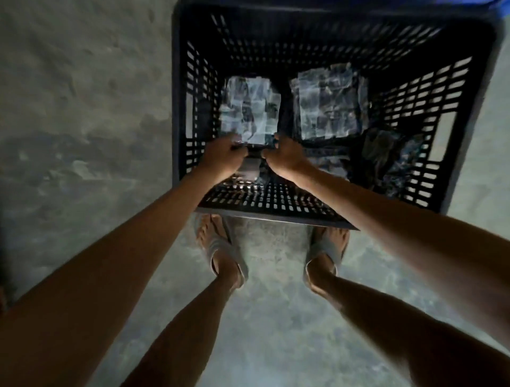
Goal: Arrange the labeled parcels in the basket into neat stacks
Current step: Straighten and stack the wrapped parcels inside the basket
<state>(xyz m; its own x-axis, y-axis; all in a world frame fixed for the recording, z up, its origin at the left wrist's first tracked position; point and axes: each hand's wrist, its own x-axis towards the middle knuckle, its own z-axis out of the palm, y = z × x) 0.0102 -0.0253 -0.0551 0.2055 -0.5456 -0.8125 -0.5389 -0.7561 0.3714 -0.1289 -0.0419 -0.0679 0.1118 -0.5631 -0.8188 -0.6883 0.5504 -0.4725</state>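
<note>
Head view was dim and a bit soft. Black plastic basket [278,210] sat on a mottled grey concrete floor [82,96]; rigid walls, all perforated with rows of small rectangular slots, rim square-ish with rounded corners. Inside were parcels in glossy, crinkled plastic wrap with pale label patches. Left stack [249,107] sat toward the basket's left wall, right stack [328,105] beside it with a dark gap between them, both roughly rectangular and flat-topped, edges slightly ragged. Loose dark parcels [392,154] lay in a heap in the near right corner, wrap creased, touching the right stack's near edge. Label print was too blurred to read, no brand legible. Left hand [225,160] and right hand [285,157] were both down in the basket at the near edge of the left stack, fingers curled around the two ends of one small dark parcel [255,147], held between them; a paler parcel [249,168] showed just below, between the wrists. Grip looked closed on both sides, though fingertips were partly hidden by the wrap. Bare forearms came in over the near rim. Feet in pale grey slide sandals [220,248] stood on the floor just behind the basket's near wall. A strip of blue [496,2] showed at the top right corner, can't tell what it was.
</note>
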